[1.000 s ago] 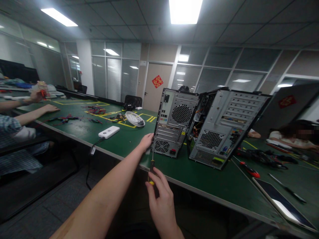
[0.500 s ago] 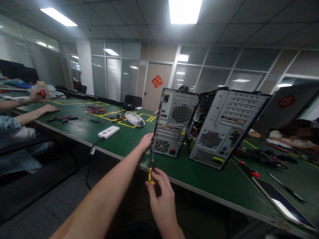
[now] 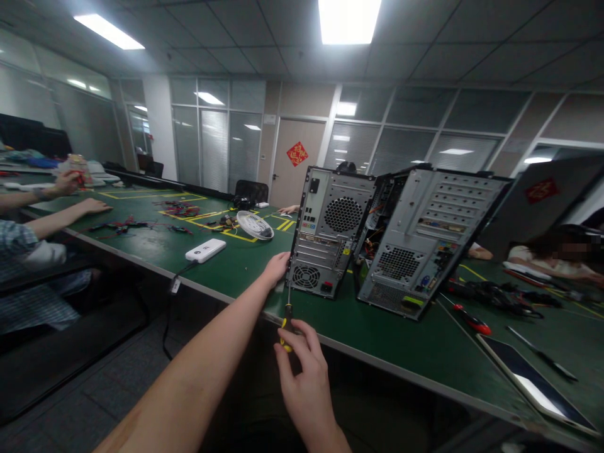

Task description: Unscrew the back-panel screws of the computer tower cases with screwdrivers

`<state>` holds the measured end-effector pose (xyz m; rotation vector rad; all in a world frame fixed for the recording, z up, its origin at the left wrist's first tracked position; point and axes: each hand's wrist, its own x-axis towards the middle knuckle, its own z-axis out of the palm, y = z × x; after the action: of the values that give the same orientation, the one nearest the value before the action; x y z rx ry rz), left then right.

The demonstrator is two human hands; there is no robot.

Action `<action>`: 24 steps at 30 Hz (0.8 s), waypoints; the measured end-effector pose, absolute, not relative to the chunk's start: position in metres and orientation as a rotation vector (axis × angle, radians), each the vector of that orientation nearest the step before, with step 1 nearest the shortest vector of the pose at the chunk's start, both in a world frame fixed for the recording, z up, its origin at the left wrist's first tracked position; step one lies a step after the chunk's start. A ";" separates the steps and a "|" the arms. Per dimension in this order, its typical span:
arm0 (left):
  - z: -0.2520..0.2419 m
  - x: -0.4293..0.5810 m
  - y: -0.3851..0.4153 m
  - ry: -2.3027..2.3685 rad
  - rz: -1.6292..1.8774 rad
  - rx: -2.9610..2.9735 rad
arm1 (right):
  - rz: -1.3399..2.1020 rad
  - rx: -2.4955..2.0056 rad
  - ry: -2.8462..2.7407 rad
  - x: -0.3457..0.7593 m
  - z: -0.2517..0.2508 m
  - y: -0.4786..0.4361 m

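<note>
My right hand is closed round the yellow-and-black handle of a screwdriver, pinching it between thumb and fingers. Its shaft points up to the lower left corner at the back of a computer case; the tip's exact contact is hard to see. Against the left side of that case lies my left hand, with its fingers hidden along the panel. The case stands upright, its rear vents and ports facing me. Just to its right is a second computer case, which has cables showing inside.
On the green table are a white power bank, a white basket and loose wires. At right lie a red-and-black screwdriver, a dark slim tool, a phone and black cables. Other people sit left and right.
My right hand's fingers have shifted and turned slightly around the screwdriver handle. My left hand and both cases stay put. Another person's hand now shows beyond the first case.
</note>
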<state>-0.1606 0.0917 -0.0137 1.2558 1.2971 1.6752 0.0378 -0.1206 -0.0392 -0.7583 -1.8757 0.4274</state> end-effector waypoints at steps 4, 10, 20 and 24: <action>-0.014 -0.161 0.091 1.300 1.683 1.280 | 0.412 -0.738 -1.874 0.037 -0.036 -0.123; -0.015 -0.161 0.092 1.306 1.677 1.273 | 0.419 -0.746 -1.911 0.037 -0.038 -0.125; -0.013 -0.160 0.090 1.281 1.677 1.259 | 0.408 -0.770 -1.915 0.037 -0.039 -0.126; -0.012 -0.160 0.090 1.299 1.683 1.265 | 0.407 -0.782 -1.911 0.037 -0.039 -0.127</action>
<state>-0.1597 0.0896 -0.0122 1.2652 1.2995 1.6831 0.0374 -0.1267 -0.0389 -0.7818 -1.9109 0.4074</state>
